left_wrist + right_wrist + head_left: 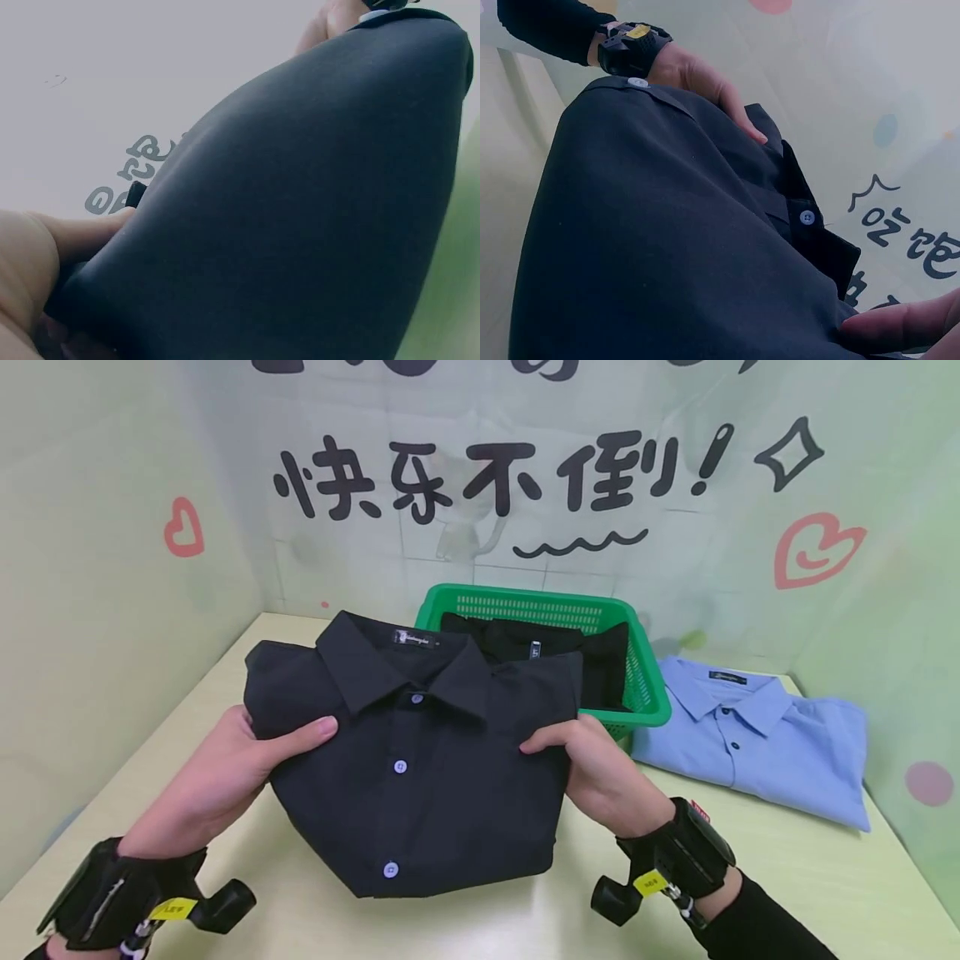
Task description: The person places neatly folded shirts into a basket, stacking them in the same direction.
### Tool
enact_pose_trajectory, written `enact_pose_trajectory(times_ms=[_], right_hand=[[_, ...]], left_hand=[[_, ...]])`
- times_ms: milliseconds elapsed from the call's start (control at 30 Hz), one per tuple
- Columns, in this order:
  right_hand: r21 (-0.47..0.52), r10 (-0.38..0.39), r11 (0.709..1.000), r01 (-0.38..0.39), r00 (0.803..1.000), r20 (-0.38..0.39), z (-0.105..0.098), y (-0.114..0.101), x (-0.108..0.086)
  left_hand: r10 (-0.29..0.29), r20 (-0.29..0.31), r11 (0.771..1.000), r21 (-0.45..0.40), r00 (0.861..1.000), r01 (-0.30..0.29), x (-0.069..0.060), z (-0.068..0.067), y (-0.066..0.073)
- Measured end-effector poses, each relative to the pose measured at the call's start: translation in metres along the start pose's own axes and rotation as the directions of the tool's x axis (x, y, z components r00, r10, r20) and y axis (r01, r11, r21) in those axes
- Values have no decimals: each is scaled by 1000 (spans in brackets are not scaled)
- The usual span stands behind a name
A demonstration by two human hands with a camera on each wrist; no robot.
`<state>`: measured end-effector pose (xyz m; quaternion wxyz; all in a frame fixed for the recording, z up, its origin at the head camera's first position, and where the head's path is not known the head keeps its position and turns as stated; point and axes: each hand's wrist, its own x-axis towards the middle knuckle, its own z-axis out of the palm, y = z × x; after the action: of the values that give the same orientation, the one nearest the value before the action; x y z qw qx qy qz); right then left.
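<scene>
A folded dark shirt [457,785] with pale buttons is held up above the table, its collar toward the back wall. My left hand [225,768] grips its left edge, thumb on the front and the other fingers hidden behind the cloth. On the right edge my right hand [600,768] pinches the shirt the same way. The left wrist view has the shirt [285,195] filling most of it, with the left thumb at the lower left. In the right wrist view the right hand [907,326] holds the shirt [667,225] at the lower right, and the left hand [697,79] shows beyond.
Behind the held shirt stands a green basket [648,689] with folded black clothing [603,664] in it. A folded light blue shirt [787,743] lies on the table [750,877] to the right of the basket. Printed cloth walls [480,543] surround the table at the back and sides.
</scene>
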<state>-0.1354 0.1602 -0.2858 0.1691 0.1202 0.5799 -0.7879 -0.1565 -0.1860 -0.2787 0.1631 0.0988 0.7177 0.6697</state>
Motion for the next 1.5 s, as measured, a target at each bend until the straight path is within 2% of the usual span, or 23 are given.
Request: enact_pose_trajectory(times_ms=[233, 433, 767, 867, 933, 1033, 1133, 1267, 1400, 1500], right_hand=[[-15, 6, 1000, -5, 1000, 18, -6, -9, 0], [-29, 4, 1000, -4, 1000, 3, -13, -17, -2], [-108, -54, 993, 50, 998, -31, -28, -34, -2], [-131, -71, 989, 65, 997, -41, -33, -41, -1], [-151, -83, 986, 74, 995, -58, -37, -47, 0], [-176, -100, 981, 84, 991, -86, -43, -57, 1], [-182, -127, 978, 105, 986, -109, -51, -68, 4], [-184, -172, 971, 150, 978, -115, -63, -84, 10], [-175, -220, 964, 199, 969, -109, -75, -98, 18], [-163, -251, 958, 234, 964, -91, -83, -104, 25]], left_hand=[[18, 12, 1000, -14, 1000, -18, 7, 7, 1], [13, 36, 999, -32, 999, -11, 16, 11, -1], [7, 35, 1000, -23, 999, -6, 29, 19, 4], [10, 32, 1000, 8, 999, -10, 35, 23, 8], [20, 40, 998, 58, 999, -22, 40, 26, 10], [41, 58, 988, 145, 997, -49, 50, 32, 13], [74, 86, 982, 170, 993, -88, 63, 39, 14], [110, 86, 989, 94, 990, -118, 86, 50, 16], [141, 48, 990, -6, 989, -141, 112, 59, 20], [144, 15, 990, 3, 990, -144, 129, 60, 23]])
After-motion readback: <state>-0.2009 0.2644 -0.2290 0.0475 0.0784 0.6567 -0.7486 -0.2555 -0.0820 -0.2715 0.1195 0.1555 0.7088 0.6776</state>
